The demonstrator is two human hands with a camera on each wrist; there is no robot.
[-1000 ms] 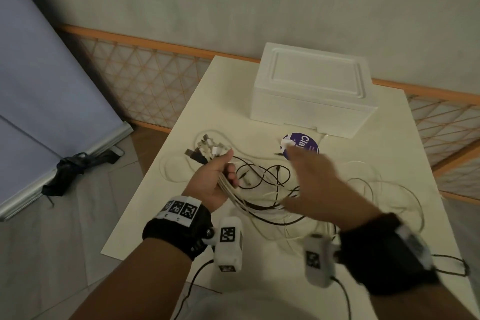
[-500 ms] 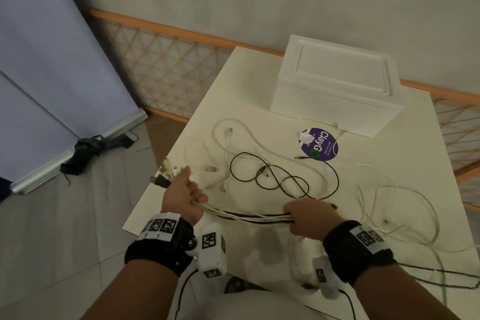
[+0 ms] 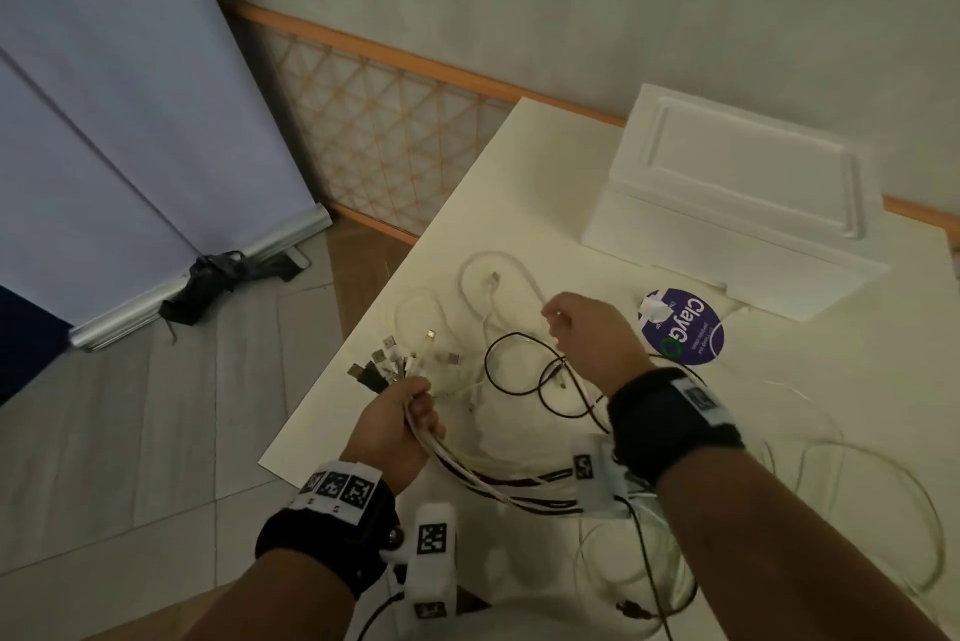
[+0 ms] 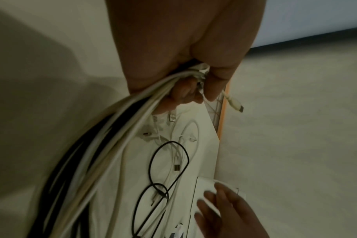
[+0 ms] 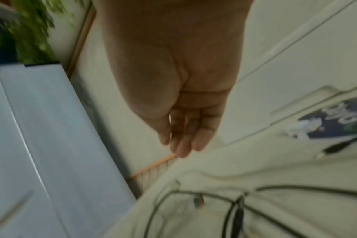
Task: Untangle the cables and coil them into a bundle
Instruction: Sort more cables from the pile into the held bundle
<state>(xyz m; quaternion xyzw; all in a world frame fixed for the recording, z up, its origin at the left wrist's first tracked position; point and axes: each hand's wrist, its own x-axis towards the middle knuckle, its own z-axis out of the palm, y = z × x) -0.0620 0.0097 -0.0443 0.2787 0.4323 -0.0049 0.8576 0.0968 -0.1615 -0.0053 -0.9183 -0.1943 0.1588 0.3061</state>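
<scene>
Under the head view's blind side, left hand (image 4: 179, 53) gripping cable bundle (image 4: 120, 128); right hand (image 5: 179, 90) loose-fingered, empty.

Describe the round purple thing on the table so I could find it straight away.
Start at the white foam box at the table's far side. Just in front of its near edge lies a flat purple sticker, to the right of the right hand. It is the only coloured, round item among thin white and black cables.
</scene>
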